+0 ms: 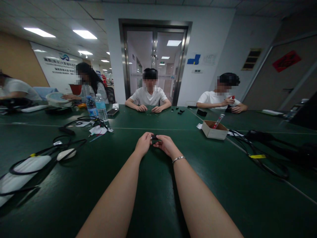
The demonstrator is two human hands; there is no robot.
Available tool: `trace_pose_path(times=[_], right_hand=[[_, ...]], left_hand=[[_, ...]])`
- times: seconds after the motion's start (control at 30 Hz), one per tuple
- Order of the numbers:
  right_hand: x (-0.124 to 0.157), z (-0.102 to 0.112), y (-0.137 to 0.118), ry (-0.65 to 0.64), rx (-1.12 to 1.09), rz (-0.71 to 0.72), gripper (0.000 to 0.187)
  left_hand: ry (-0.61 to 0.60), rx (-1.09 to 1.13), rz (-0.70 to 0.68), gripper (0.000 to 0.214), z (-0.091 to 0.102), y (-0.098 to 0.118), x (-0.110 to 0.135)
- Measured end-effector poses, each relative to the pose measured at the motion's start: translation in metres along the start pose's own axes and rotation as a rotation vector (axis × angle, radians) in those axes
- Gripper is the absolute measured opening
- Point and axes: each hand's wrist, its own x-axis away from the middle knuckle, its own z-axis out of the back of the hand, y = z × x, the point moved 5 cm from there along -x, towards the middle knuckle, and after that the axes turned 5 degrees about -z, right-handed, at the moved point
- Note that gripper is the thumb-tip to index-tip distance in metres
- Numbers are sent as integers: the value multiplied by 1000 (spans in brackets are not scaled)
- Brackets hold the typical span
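Where forearms (119, 188) angle inward, left hand (143, 144), right hand (167, 145), pinching black object (154, 137)

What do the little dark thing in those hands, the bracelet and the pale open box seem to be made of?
Small dark object: perhaps plastic or metal; it looks blackish, but is too small and covered to tell.
Bracelet: likely polished metal, silvery with bright glints.
Open box: probably thin wood or cardboard, matt, with pale, flat, straight-edged walls.

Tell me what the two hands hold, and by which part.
A small black object, held at opposite ends by the left hand and right hand.
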Motion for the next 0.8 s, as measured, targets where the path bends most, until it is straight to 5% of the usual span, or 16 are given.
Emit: trace_pose_path(times=[0.8], right_hand=[[-2, 2, 2, -10, -24, 2, 10]], left_hand=[[-42, -9, -17, 31, -2, 8, 5]])
